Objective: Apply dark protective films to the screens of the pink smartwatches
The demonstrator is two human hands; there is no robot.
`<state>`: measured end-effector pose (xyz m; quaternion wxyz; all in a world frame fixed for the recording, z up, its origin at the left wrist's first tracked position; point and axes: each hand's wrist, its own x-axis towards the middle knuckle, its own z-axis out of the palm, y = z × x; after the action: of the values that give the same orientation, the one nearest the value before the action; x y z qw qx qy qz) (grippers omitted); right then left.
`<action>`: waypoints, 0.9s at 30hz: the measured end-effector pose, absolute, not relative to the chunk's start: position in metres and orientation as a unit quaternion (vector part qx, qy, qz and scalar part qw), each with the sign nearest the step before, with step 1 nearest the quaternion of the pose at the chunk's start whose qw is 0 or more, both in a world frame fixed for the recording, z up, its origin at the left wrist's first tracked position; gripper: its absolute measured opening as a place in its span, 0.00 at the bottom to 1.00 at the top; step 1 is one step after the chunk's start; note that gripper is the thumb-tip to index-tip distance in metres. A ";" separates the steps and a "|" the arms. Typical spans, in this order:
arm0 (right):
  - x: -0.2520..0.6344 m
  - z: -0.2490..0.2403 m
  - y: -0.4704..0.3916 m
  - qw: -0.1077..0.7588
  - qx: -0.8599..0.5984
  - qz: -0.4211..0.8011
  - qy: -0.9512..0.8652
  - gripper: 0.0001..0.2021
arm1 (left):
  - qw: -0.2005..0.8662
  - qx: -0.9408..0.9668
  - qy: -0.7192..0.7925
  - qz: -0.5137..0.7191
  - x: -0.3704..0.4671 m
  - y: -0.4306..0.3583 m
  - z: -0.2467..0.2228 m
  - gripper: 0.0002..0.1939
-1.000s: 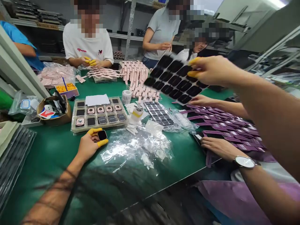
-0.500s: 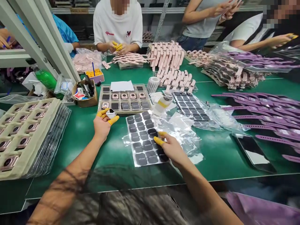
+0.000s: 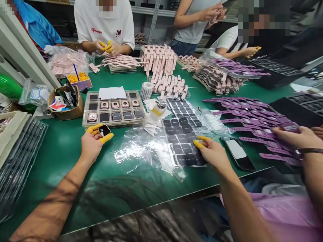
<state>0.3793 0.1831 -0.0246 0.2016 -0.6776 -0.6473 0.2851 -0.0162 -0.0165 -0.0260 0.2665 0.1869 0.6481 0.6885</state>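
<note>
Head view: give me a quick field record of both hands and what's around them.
left hand: pinches a small black watch face in yellow-capped fingertips
right hand: fingertips rest on the sheet of black pads
surface: green table
behind left hand: clear tray of watch bodies
between hands: crumpled clear plastic film
right of right hand: a co-worker's hand on purple straps

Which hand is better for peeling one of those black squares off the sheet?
Probably the right hand. Its yellow-capped fingertips already rest on the sheet of black squares. The left hand is off to the side, apart from the sheet, and busy pinching a small watch body.
</note>
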 end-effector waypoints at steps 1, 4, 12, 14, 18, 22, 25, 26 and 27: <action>0.379 -0.024 0.185 0.192 -0.687 0.261 -0.651 0.16 | 0.266 0.186 0.650 0.687 -0.016 -0.017 -0.025 0.43; 0.378 -0.018 0.185 0.173 -0.713 0.197 -0.651 0.15 | 0.263 0.187 0.657 0.682 -0.015 -0.017 -0.022 0.43; 0.403 0.014 0.172 0.382 -0.656 0.353 -0.547 0.20 | 0.214 0.187 0.665 0.691 -0.014 -0.014 -0.019 0.40; 0.387 0.009 0.148 0.398 -0.580 0.469 -0.533 0.26 | 0.163 0.202 0.656 0.709 -0.014 -0.016 -0.012 0.39; 0.305 -0.028 0.083 0.295 -0.457 0.546 -0.637 0.18 | 0.020 0.239 0.635 0.734 -0.002 -0.028 0.014 0.38; 0.224 -0.057 0.046 0.257 -0.372 0.390 -0.802 0.10 | 0.047 0.269 0.639 0.720 0.026 -0.028 0.014 0.35; 0.215 -0.050 0.050 0.225 -0.366 0.302 -0.851 0.16 | 0.261 0.278 0.647 0.660 0.039 -0.013 -0.013 0.37; 0.221 -0.044 0.056 0.226 -0.357 0.268 -0.866 0.19 | 0.306 0.279 0.651 0.636 0.040 -0.008 -0.023 0.37; 0.230 -0.038 0.063 0.239 -0.329 0.253 -0.878 0.18 | 0.333 0.280 0.655 0.618 0.040 -0.004 -0.032 0.37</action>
<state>0.2299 0.0629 -0.0380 0.2386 -0.3295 -0.8778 0.2531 0.0400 -0.0040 -0.0319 0.3335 0.2797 0.6547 0.6180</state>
